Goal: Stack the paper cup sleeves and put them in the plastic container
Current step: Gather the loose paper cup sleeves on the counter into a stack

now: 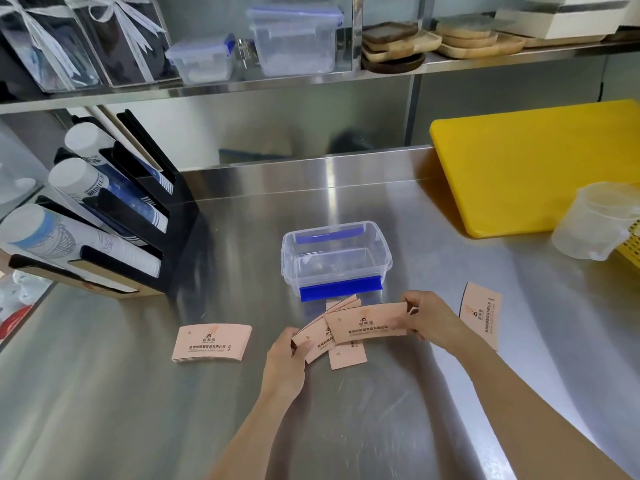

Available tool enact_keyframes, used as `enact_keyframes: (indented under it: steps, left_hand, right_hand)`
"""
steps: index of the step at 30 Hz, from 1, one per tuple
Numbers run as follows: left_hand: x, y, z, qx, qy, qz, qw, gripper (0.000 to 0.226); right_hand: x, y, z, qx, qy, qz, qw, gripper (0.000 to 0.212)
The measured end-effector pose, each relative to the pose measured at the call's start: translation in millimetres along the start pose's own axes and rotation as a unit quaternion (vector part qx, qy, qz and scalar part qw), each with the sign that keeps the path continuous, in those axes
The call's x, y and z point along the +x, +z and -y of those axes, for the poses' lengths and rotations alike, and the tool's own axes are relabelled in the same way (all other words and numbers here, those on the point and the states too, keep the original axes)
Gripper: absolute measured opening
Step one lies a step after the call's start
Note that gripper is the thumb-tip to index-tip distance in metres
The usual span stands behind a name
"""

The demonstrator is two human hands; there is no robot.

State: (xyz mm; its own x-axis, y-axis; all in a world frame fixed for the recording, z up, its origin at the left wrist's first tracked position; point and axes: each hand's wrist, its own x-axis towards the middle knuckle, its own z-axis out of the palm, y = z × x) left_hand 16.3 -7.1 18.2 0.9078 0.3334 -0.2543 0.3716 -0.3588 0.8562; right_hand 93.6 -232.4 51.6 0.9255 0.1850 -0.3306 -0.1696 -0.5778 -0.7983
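Observation:
Flat pink paper cup sleeves lie on the steel counter. My left hand (pixel 289 351) grips a fanned bunch of sleeves (pixel 320 336) at its left end. My right hand (pixel 427 318) pinches the right end of the top sleeve (pixel 367 322), which lies across the bunch. A neat stack of sleeves (pixel 211 342) rests to the left, and one sleeve (pixel 479 311) lies to the right, partly behind my right forearm. Another sleeve (pixel 348 358) lies flat under the bunch. The clear plastic container (pixel 336 259) with blue clips stands open and empty just behind my hands.
A black cup dispenser (pixel 114 216) with paper cups stands at the left. A yellow cutting board (pixel 540 164) and a clear measuring jug (pixel 595 223) are at the right. A shelf above holds lidded containers (pixel 294 36) and wooden trays (pixel 450 39).

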Motion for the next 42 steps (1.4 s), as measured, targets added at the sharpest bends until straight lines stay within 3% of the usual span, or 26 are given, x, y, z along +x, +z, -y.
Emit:
enact_keyframes:
  steps: [3, 4, 7, 11, 15, 19, 21, 27, 31, 34, 39, 42]
  left_hand:
    - [4.3, -0.9, 4.3, 0.009, -0.002, 0.028, 1.0, 0.002]
    - [5.9, -1.6, 5.3, 0.012, 0.001, 0.037, 0.999, 0.003]
    - [8.2, -4.5, 5.1, 0.036, 0.007, 0.078, 0.996, 0.009]
    - [8.8, -5.5, 7.1, 0.021, 0.013, 0.119, 0.993, 0.021]
    - [9.9, -11.0, 9.1, 0.015, 0.021, 0.062, 0.998, 0.019]
    - [12.6, -21.4, 10.2, 0.013, 0.017, 0.005, 1.0, 0.024]
    - [13.2, -26.8, 12.6, 0.002, 0.014, -0.027, 1.0, 0.02]
    - [12.9, -37.2, 20.6, -0.021, 0.003, -0.074, 0.997, 0.009]
    - [13.1, -41.2, 22.1, -0.026, 0.002, -0.09, 0.996, 0.024]
    - [14.6, -42.6, 22.9, -0.02, -0.006, -0.092, 0.996, 0.025]
    - [14.5, -43.7, 22.2, -0.031, -0.011, -0.091, 0.995, 0.032]
    - [15.5, -42.8, 23.8, -0.039, -0.01, -0.088, 0.995, 0.032]
  right_hand:
    - [1.3, 12.5, 1.5, -0.054, 0.002, -0.015, 0.998, 0.016]
    - [1.5, 17.2, 1.6, -0.054, 0.002, -0.015, 0.998, 0.018]
    - [2.7, 32.0, 0.8, -0.056, -0.013, 0.016, 0.998, 0.051]
    - [5.7, 42.8, 3.6, -0.044, -0.025, 0.029, 0.998, 0.046]
    - [12.7, 46.9, 4.4, -0.055, -0.043, 0.007, 0.998, 0.03]
    - [19.2, 49.7, 8.7, 0.031, -0.059, -0.068, 0.995, 0.022]
    - [25.6, 51.6, 7.6, -0.042, -0.061, -0.072, 0.995, 0.026]
    - [32.5, 69.7, 7.9, -0.263, -0.14, 0.077, 0.951, 0.056]
    - [31.0, 80.6, 11.0, -0.401, -0.145, 0.049, 0.903, 0.063]
    - [32.4, 84.2, 20.5, -0.43, -0.12, 0.002, 0.895, 0.073]
    - [35.5, 83.4, 22.7, -0.35, -0.071, 0.042, 0.933, 0.089]
    - [34.6, 82.6, 26.7, -0.386, -0.077, 0.04, 0.919, 0.091]
